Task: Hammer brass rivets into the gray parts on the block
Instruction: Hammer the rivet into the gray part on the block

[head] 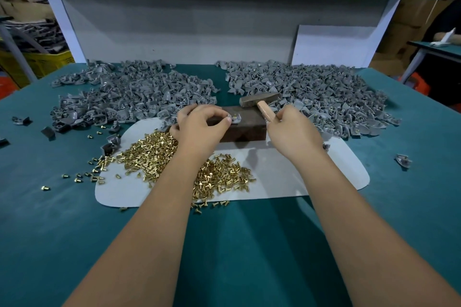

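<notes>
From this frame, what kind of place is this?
Most likely a small factory assembly bench: two big heaps of gray parts, a pile of brass rivets, and a hammer over a block on a green table.

No text or labels — none legible.

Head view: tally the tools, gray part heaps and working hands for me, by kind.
Wooden-handled steel hammer: 1
Dark rectangular metal block: 1
Heaps of gray parts, left and right: 2
Hands, left and right: 2
Total: 6
</notes>
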